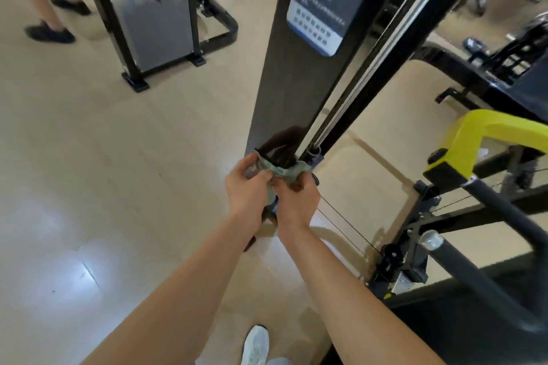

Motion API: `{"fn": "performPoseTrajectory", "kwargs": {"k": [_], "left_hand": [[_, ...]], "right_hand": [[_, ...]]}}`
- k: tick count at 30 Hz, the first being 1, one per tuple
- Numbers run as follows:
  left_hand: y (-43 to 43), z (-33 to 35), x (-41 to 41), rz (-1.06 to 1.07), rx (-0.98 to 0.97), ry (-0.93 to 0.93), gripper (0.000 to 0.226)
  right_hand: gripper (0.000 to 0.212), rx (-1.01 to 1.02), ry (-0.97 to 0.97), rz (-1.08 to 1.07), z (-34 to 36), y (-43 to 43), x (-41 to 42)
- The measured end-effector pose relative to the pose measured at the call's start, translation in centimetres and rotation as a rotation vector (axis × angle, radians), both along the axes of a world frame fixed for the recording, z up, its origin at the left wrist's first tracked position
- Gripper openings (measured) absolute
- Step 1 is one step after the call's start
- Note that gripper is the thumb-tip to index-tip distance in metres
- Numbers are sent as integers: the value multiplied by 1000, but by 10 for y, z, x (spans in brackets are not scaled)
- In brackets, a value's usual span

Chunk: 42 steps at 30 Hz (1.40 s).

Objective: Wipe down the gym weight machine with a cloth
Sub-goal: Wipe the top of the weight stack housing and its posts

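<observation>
A greenish cloth (280, 170) is bunched between both hands at the foot of the weight machine's dark upright panel (284, 74). My left hand (246, 190) pinches the cloth's left end with curled fingers. My right hand (298, 198) grips its right part, fingers curled under it. The cloth lies against the panel's lower edge, beside the chrome guide rod (382, 47) and its base socket (314, 155). A blue-and-grey instruction label (326, 9) sits higher on the panel.
A yellow machine arm (474, 139) and black padded bars (489, 201) stand at the right, with thin cables (347, 222) running to a black pulley (391, 258). Another machine's grey shroud (154, 9) stands back left. A person's legs (50, 21) are at the far left. My white shoe (255, 347) shows below.
</observation>
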<state>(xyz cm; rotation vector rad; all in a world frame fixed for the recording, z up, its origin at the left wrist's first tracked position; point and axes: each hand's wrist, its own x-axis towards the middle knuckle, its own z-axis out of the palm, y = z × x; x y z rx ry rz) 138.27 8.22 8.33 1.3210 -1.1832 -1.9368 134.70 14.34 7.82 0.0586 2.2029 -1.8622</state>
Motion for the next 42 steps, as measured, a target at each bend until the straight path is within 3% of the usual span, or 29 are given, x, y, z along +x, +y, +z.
{"fn": "performPoseTrajectory", "kwargs": {"k": [7, 14, 22, 29, 35, 42], "left_hand": [[-12, 67, 4, -52, -127, 34, 46], [-45, 115, 7, -95, -303, 82, 34], [-104, 155, 10, -428, -504, 164, 14], [-147, 155, -1, -690, -495, 260, 4], [-169, 144, -14, -859, -449, 311, 5], [-184, 129, -17, -1061, -418, 318, 24]], "right_hand": [[46, -88, 102, -62, 58, -2, 2], [34, -49, 193, -191, 102, -22, 14], [39, -36, 318, -456, 153, -57, 34], [42, 53, 400, -589, 175, -72, 48], [41, 95, 340, -664, 160, -87, 47], [45, 19, 330, -758, 143, -109, 49]]}}
